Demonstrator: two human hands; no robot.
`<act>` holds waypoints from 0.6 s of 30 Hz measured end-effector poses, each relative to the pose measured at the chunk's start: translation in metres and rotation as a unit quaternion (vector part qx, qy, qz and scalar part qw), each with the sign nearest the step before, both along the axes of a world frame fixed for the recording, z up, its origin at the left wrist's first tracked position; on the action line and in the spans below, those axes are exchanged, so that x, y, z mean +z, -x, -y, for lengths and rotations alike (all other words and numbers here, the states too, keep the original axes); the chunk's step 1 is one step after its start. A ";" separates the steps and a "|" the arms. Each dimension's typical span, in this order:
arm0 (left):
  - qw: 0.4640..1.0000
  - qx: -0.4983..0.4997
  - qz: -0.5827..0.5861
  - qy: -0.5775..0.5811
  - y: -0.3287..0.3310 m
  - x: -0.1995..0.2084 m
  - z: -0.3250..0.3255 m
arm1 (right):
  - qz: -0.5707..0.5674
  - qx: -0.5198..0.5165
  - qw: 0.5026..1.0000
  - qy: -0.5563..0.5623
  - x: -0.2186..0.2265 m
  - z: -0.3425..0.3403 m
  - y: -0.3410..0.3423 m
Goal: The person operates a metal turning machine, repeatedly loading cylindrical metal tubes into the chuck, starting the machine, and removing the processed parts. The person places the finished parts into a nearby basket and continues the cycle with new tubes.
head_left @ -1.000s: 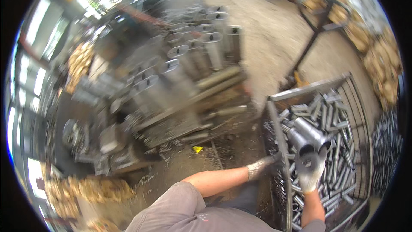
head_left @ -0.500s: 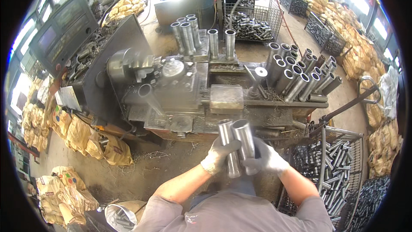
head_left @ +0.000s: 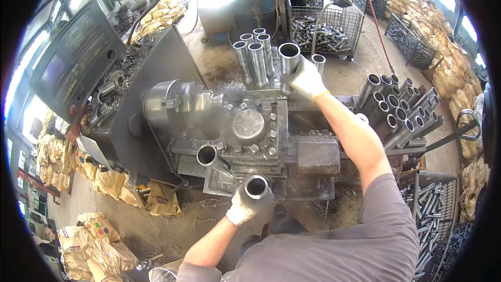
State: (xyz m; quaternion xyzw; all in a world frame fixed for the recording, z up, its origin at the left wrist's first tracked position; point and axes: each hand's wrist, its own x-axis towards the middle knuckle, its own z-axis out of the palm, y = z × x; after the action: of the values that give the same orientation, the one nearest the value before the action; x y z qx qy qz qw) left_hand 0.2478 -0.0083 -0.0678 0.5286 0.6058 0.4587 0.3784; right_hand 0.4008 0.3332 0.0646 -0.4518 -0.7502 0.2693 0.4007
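My left hand [head_left: 245,204], in a pale glove, is closed round an upright steel tube [head_left: 257,187] in front of the lathe, its open mouth facing up. Reaching over the lathe, my gloved right hand [head_left: 307,80] grips another steel tube [head_left: 288,58] at the back. Beside that tube stands a similar tube [head_left: 319,61], partly hidden by the hand. A tilted tube [head_left: 213,159] rests on the lathe carriage, close to my left hand. Behind the tool post [head_left: 248,126], several upright tubes [head_left: 255,57] stand in a cluster.
The lathe chuck [head_left: 159,103] looks blurred at left, below the control panel [head_left: 68,62]. Many tubes [head_left: 399,109] stand grouped on the right. A metal block [head_left: 318,155] sits on the carriage. A wire cage of parts [head_left: 430,214] stands lower right; paper sacks [head_left: 96,245] lie lower left.
The two tubes held together near my body are now apart, one in each hand. My right hand has moved forward to the back of the lathe; my left hand moved slightly down and left.
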 end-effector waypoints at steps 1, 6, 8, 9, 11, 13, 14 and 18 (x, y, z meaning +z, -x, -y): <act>1.000 -0.020 -0.004 -0.015 0.002 0.003 -0.002 | 0.015 -0.028 0.999 -0.013 -0.017 -0.028 0.016; 0.998 -0.037 -0.038 0.017 0.020 0.019 -0.013 | 0.045 -0.063 0.997 -0.023 -0.091 -0.115 0.081; 0.996 -0.084 -0.038 -0.008 0.030 0.011 -0.015 | 0.041 -0.090 0.995 0.012 -0.100 -0.119 0.078; 0.995 -0.085 -0.054 0.007 0.032 0.018 -0.015 | 0.056 -0.105 0.993 0.007 -0.103 -0.121 0.080; 0.991 -0.104 -0.078 0.024 0.039 0.027 -0.016 | 0.176 -0.102 0.978 0.035 -0.107 -0.129 0.071; 0.990 -0.127 -0.036 0.049 0.061 0.057 -0.001 | 0.429 0.024 0.900 0.069 -0.103 -0.130 0.064; 0.991 -0.132 -0.009 0.035 0.081 0.061 0.009 | 0.504 0.104 0.856 0.044 -0.085 -0.110 0.074; 0.967 -0.177 -0.092 -0.156 0.185 0.074 0.018 | 0.360 0.230 0.842 0.328 -0.006 -0.020 0.155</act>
State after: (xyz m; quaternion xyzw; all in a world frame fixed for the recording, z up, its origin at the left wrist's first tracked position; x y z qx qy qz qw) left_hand 0.0626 -0.0265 0.0064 0.7201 0.4554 0.4225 0.3092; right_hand 0.2460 0.3533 0.0587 -0.4369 -0.7917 0.4024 -0.1428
